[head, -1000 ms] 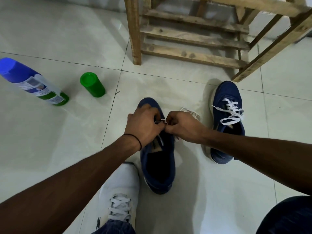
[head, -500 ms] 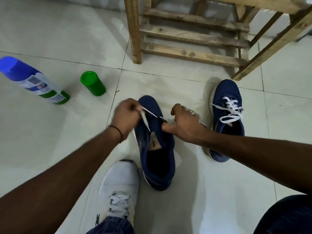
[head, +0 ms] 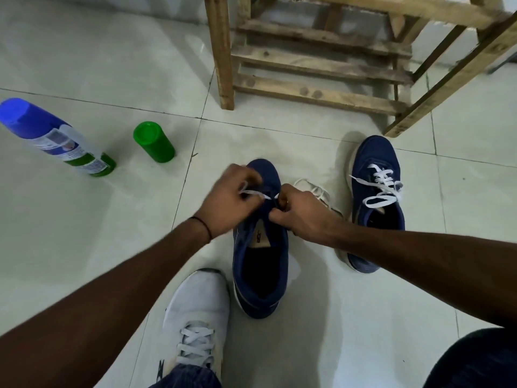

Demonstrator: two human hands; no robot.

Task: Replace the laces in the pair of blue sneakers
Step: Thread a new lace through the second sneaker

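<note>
A blue sneaker [head: 260, 264] lies on the tiled floor in the middle, toe pointing away, its tongue bare. My left hand [head: 226, 203] pinches a white lace [head: 256, 194] over the shoe's front eyelets. My right hand [head: 300, 214] grips the same lace at the shoe's right eyelet edge. The second blue sneaker [head: 376, 203] stands to the right with white laces threaded and loose ends spread. A loose white lace [head: 316, 191] lies on the floor between the two shoes.
A wooden rack [head: 316, 71] stands just behind the shoes. A blue and green spray can [head: 56, 138] and a green cap [head: 154, 142] sit at the left. My own white shoe [head: 195, 323] rests at the bottom, beside the blue sneaker's heel.
My left hand, which had pulled the lace out to the left, has come back over the toe, close to my right hand. The sneakers stay in place.
</note>
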